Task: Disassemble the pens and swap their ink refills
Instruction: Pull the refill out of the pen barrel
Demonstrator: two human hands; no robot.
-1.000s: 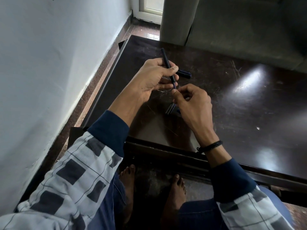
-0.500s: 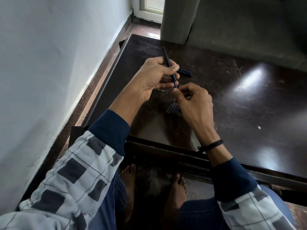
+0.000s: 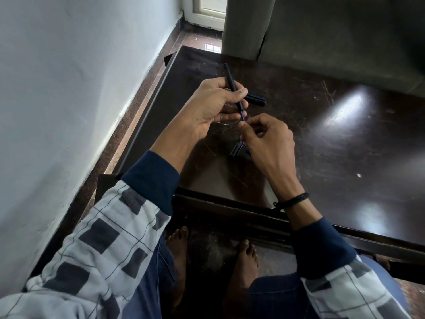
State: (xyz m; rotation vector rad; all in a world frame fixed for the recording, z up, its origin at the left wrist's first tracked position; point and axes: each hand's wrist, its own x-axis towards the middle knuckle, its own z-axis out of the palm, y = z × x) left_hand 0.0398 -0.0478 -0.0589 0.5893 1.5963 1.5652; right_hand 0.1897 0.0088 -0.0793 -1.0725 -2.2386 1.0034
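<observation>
Head view, left hand (image 3: pixel 211 107) gripping pen barrel (image 3: pixel 231 77) — long axis pointing away, right hand (image 3: pixel 269 143) pinching its refill (image 3: pixel 242 116).

Dark scratched table (image 3: pixel 345 146) w/ glare, white wall (image 3: pixel 69 88) at left, grey sofa (image 3: pixel 345 42) behind, brown floor (image 3: pixel 190 42).

head view | faces forward-down | close above left hand (image 3: pixel 207 109), right hand (image 3: pixel 270 146), table (image 3: pixel 349 162)

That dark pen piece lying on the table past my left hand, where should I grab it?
Likely pinch the pen piece across its width from above, near its right end: it lies flat on the table, its other end hidden behind the left hand.
</observation>
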